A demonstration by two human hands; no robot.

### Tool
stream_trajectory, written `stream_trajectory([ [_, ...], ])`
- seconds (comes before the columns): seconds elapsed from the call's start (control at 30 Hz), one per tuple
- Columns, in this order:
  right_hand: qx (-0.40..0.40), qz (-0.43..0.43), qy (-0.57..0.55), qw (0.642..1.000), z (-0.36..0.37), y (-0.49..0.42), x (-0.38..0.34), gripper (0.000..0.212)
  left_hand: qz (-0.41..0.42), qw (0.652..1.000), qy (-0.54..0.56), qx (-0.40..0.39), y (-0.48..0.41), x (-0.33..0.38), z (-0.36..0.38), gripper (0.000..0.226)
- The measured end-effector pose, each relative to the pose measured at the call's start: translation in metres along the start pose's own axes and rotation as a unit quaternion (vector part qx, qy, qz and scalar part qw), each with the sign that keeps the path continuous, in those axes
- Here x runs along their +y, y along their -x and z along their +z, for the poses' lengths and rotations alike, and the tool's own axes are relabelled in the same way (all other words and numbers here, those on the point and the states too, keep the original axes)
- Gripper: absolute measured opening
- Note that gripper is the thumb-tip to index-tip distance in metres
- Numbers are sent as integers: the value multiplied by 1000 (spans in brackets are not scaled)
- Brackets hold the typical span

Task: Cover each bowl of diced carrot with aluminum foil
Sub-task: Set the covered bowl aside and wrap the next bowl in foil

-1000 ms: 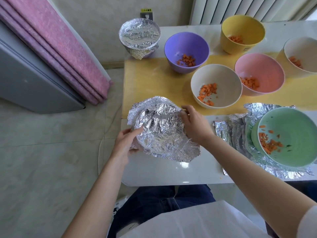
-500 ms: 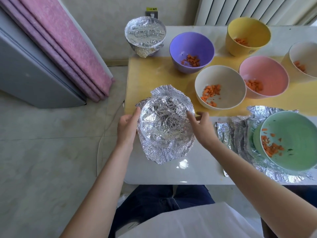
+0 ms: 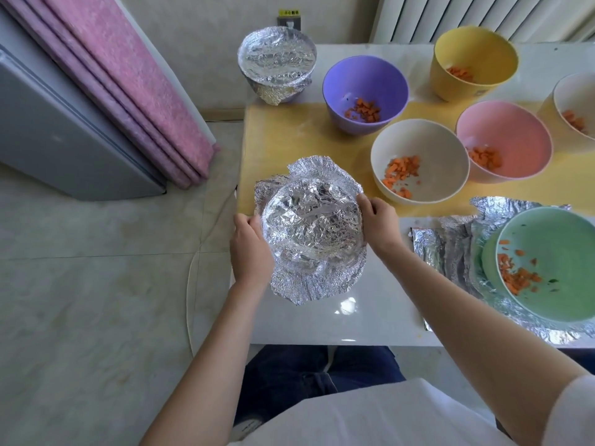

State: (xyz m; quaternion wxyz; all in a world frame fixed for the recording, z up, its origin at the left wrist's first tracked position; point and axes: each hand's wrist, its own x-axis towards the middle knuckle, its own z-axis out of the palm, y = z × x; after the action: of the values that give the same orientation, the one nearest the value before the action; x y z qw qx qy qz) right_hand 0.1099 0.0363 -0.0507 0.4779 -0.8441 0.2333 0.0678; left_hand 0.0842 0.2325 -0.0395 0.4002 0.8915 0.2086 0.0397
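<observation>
The left hand (image 3: 249,249) and right hand (image 3: 380,223) curl their fingers round the foil-covered bowl (image 3: 312,226) near the left edge of the bench (image 3: 370,317), an open cream bowl (image 3: 418,162) just behind, a green bowl (image 3: 547,262) farther right.

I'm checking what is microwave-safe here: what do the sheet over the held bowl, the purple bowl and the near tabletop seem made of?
The foil sheet looks like thin aluminium: silvery, finely crinkled, glinting. The purple bowl looks like matte plastic or similar: even colour, soft sheen; ceramic is possible. The tabletop is white and glossy, with sharp light reflections, perhaps glass or lacquer.
</observation>
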Motion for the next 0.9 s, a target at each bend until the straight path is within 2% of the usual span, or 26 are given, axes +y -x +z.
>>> stream_trajectory([
  [0.1, -25, 17, -42, 999, -1, 1, -3, 45, -15, 996, 79, -44, -5, -4, 2, 19],
  [0.27, -53, 61, -124, 989, 0, -3, 1, 40, -96, 976, 153, -121, -14, -15, 5, 24],
  [0.37, -33, 61, -100, 993, 2, -2, 2, 37, -110, 974, 154, -121, -15, -14, 3, 19],
  [0.4, -5, 46, -71, 996, 2, 0, 2, 32, -96, 984, 127, -84, -14, -13, 2, 14],
  [0.47, 83, -12, -12, 996, 1, 6, 2, 19, -39, 996, 71, 36, -12, -10, -3, 8],
  [0.53, 146, -151, 57, 976, 0, 13, -1, 21, 78, 990, 27, 117, -9, 0, -5, 9],
  [0.57, 140, -235, 90, 958, 2, 16, -4, 25, 147, 982, 3, 120, -6, 6, -4, 12],
  [0.63, 75, -384, 148, 908, 10, 18, -10, 34, 275, 958, -52, 66, -2, 15, 4, 23],
  [0.7, 4, -464, 224, 857, 19, 15, -14, 42, 356, 924, -142, -15, -2, 14, 17, 36],
  [0.73, -27, -471, 267, 841, 22, 12, -14, 46, 368, 907, -199, -46, -3, 10, 23, 44],
  [0.8, -60, -440, 334, 832, 23, 5, -10, 54, 346, 886, -298, -79, -7, 3, 27, 53],
  [0.9, -70, -389, 338, 854, 18, -4, -1, 62, 292, 886, -344, -106, -13, 1, 26, 60],
])
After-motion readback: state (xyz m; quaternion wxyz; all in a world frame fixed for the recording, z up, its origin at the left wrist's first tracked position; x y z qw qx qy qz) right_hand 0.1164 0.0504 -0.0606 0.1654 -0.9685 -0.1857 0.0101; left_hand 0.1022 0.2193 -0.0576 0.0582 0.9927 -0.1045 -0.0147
